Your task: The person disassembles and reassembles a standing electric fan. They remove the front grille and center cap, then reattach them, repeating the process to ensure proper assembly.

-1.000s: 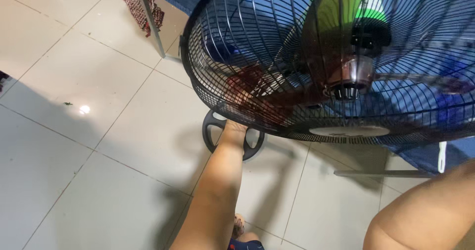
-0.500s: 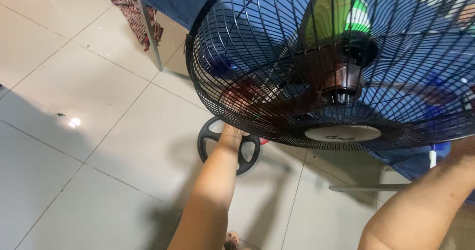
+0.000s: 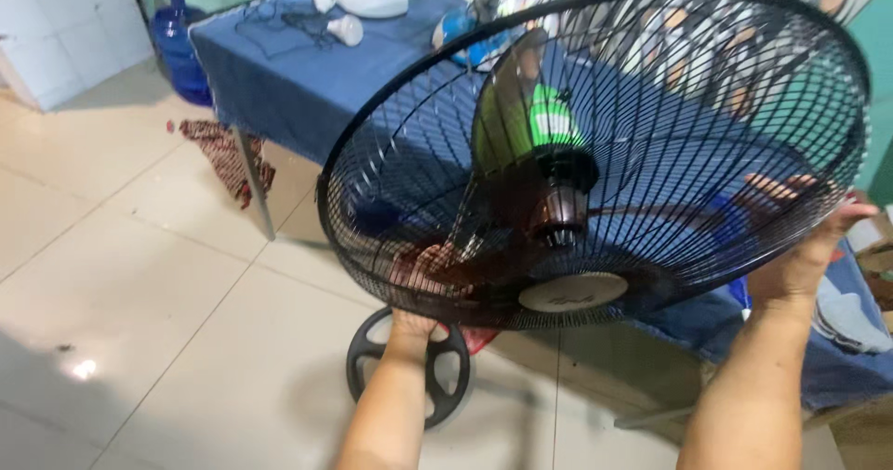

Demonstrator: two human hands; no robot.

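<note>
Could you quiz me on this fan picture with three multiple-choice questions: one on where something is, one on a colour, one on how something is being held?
1. Where is the round fan base?
A. On the tiled floor, below the cage
B. On the table
C. In the right hand

2. What colour is the cloth on the table?
A. Red
B. Blue
C. White

3. How is the fan cage held?
A. By one hand only
B. By no hand, it lies on the floor
C. By both hands, at opposite sides of its rim

Answers:
1 A: the base sits on the floor tiles behind the left forearm.
2 B: a blue cloth covers the tabletop.
3 C: the left hand grips the lower left rim and the right hand the right rim.
</note>
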